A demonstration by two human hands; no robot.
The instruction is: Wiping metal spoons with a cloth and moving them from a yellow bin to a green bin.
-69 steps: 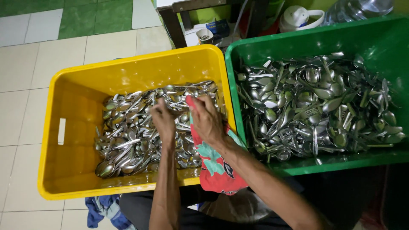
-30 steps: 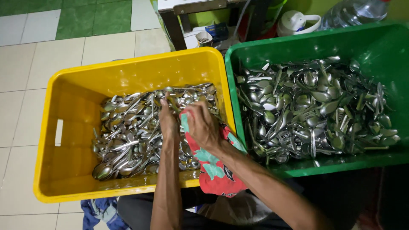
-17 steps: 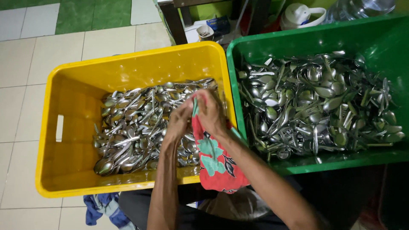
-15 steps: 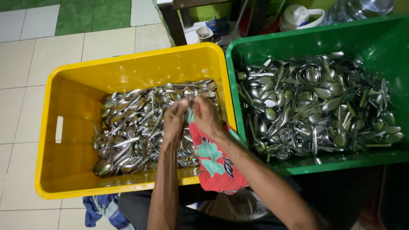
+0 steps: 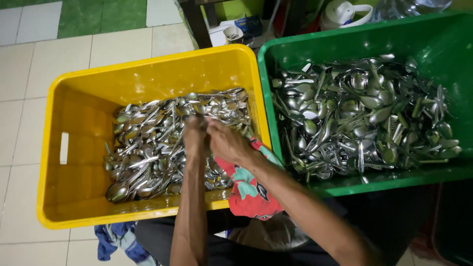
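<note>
Head view: both forearms reach up from the bottom edge over the yellow crate [image 5: 74, 197].
Left hand: left hand [image 5: 194, 138] is blurred, fingers bent down, touching the right hand above the spoons [image 5: 148, 157]; whether it pinches a spoon I cannot tell.
Right hand: right hand [image 5: 227, 143] is curled, knuckles up, with the cloth [image 5: 249, 192] bunched under the palm and wrist; its grip is hidden.
Cloth: red with teal and white patches, draped over the crate's near rim by its right corner.
Spoons: shiny steel, heaped across the middle and right of the yellow crate; its left wall side is bare.
Green crate: green crate [image 5: 354, 184] touches the yellow one's right wall, full of more cutlery [image 5: 364, 113].
Packages: small blue box [image 5: 248, 24] and white jug [image 5: 345, 12] beyond the far rims.
Floor: blue rag [image 5: 116, 239] below the near left corner.
</note>
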